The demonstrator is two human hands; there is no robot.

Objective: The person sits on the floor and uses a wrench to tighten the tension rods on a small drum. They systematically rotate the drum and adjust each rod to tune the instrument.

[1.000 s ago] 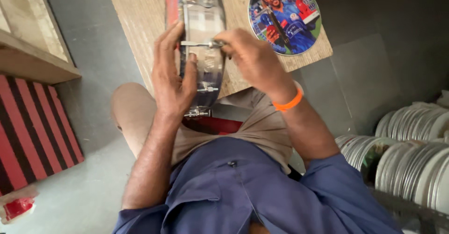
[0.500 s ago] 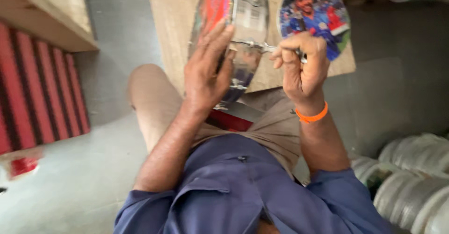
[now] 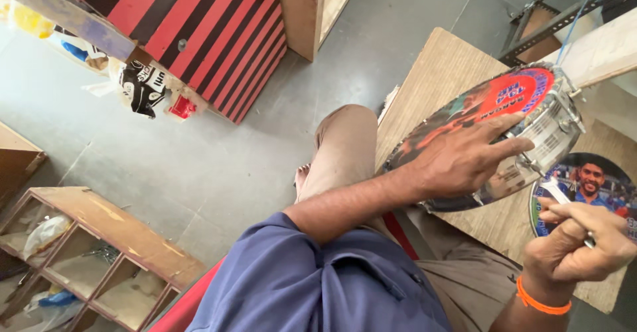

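Soft daylight, wide-angle edge distortion

A crumpled black-and-white printed bag (image 3: 142,86) and small red packet (image 3: 181,107) lie far left beside red-black striped panel (image 3: 199,26).
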